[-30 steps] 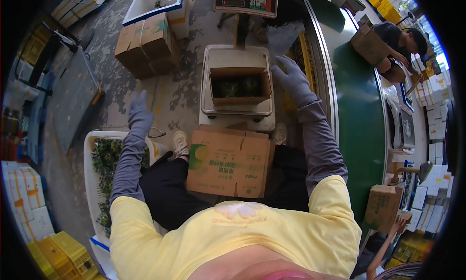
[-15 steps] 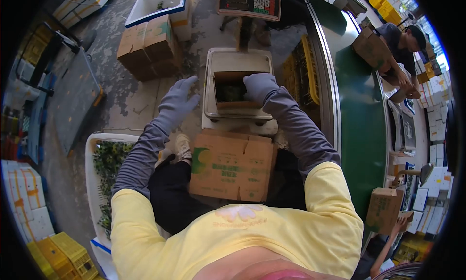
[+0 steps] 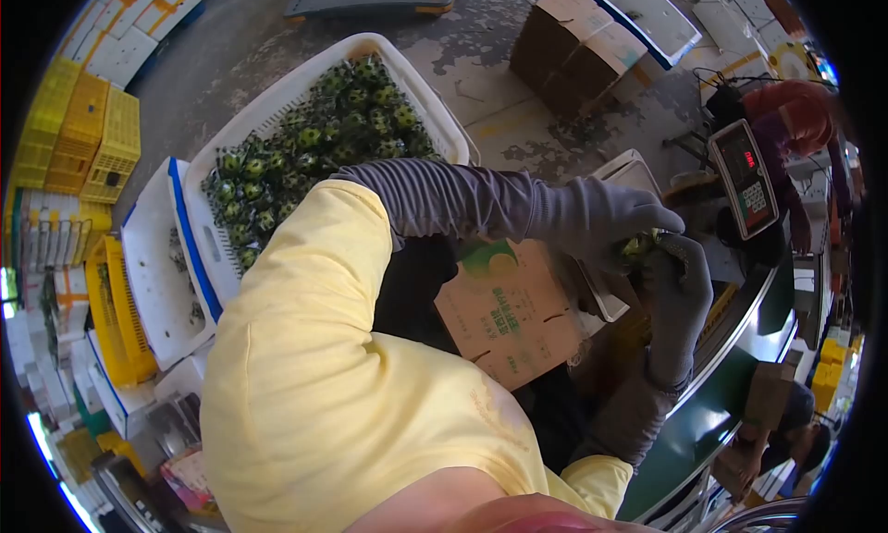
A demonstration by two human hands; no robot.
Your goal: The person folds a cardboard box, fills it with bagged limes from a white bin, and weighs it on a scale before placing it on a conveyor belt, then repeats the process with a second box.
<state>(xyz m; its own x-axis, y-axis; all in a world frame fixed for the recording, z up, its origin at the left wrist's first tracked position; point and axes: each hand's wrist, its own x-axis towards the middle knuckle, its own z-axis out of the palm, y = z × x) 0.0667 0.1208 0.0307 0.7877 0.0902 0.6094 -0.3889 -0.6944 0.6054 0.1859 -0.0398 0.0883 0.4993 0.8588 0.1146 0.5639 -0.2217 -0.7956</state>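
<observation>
My left hand (image 3: pixel 615 217), in a grey glove, reaches across to the right with its fingers closed at a small green fruit (image 3: pixel 638 246) in clear wrap. My right hand (image 3: pixel 680 279), gloved too, is curled against the same fruit from the other side. The two hands meet over the weighing scale (image 3: pixel 632 170), hiding most of it. Between my legs stands a brown carton (image 3: pixel 509 311) with green print. At my left, a white basket (image 3: pixel 453 140) is filled with many wrapped green fruits (image 3: pixel 319 117).
The scale's display (image 3: pixel 745 177) stands beyond my hands. A taped carton (image 3: pixel 573 52) and a white foam box (image 3: pixel 671 34) lie ahead. Yellow crates (image 3: pixel 116 145) are stacked at left. Beside a green conveyor (image 3: pixel 666 450), a co-worker (image 3: pixel 786 431) handles cartons.
My view has swung left. My left hand has crossed to meet my right, which was at the open carton on the scale. A wrapped fruit now shows between them.
</observation>
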